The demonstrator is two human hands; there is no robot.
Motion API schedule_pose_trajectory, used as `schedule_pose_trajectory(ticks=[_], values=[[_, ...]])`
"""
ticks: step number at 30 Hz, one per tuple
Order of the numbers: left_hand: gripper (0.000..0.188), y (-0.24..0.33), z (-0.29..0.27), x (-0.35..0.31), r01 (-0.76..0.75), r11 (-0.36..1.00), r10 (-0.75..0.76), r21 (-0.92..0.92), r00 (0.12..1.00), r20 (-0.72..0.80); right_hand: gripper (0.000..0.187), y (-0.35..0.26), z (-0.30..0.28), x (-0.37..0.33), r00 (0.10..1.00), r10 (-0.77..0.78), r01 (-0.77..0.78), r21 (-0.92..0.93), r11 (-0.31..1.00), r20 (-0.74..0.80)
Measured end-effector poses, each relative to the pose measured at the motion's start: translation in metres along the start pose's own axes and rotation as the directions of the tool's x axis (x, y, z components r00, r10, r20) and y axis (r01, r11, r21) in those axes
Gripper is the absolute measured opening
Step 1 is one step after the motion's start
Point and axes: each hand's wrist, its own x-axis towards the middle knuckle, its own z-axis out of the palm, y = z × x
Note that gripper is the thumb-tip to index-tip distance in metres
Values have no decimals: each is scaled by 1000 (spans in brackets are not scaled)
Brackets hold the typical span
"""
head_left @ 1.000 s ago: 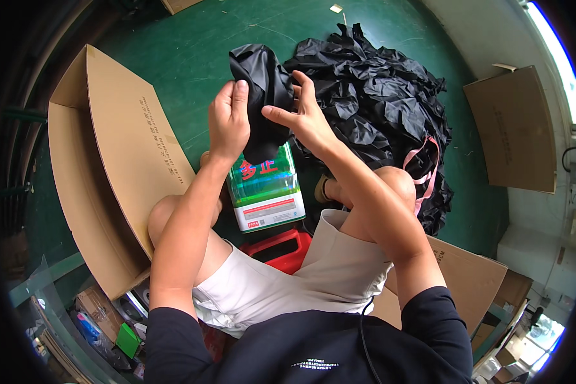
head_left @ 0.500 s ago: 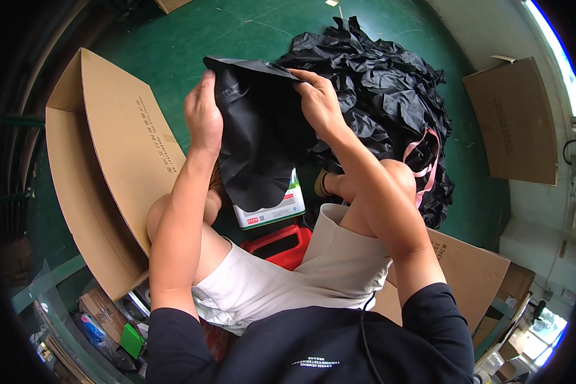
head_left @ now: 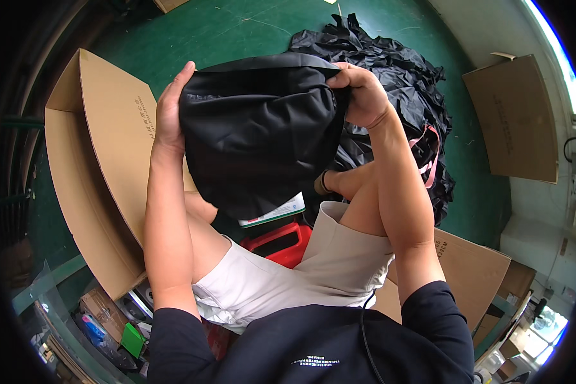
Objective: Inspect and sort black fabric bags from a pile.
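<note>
A: State finger condition, both hands.

B: Left hand (head_left: 171, 112): fingers closed on the left edge of the black fabric bag (head_left: 259, 134), thumb side behind the cloth. Right hand (head_left: 363, 96): fingers curled and pinched on the bag's upper right corner. Both grips hold the item raised in front of the chest, stretched between them, above the lap.

A: Step in hand?

B: Judged as opening or spreading the bag for inspection or folding; the fabric hangs slack below the grip line. The next move would call for even tension across the top edge and a firm pinch at both corners, since thin cloth slips and bunches.

A: Surroundings?

B: Behind the bag, on the green floor (head_left: 237, 25), lies a pile of black fabric pieces (head_left: 403, 83), with a pink strap (head_left: 429, 160) at its near edge. An open cardboard box (head_left: 102, 160) stands at the left. A red container (head_left: 278, 242) and a white-and-green packet (head_left: 275, 214) sit below the bag, between the knees.

A: Obstructions?

B: The hanging cloth hides the packet's top and most of the space between the knees.
</note>
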Motion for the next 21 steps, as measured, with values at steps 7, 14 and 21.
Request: schedule_pose_trajectory(ticks=[7, 14, 21], values=[[36, -27, 7, 8, -91, 869, -26, 487, 973, 228, 35, 9, -11, 11, 1000, -5, 6, 81, 997, -7], [52, -61, 29, 6, -409, 600, 128, 688, 897, 422, 30, 16, 10, 12, 996, 34, -28, 69, 997, -84], [28, -62, 39, 6, -370, 761, 125, 533, 890, 439, 26, 22, 19, 9, 981, 126, -126, 8, 992, -148]])
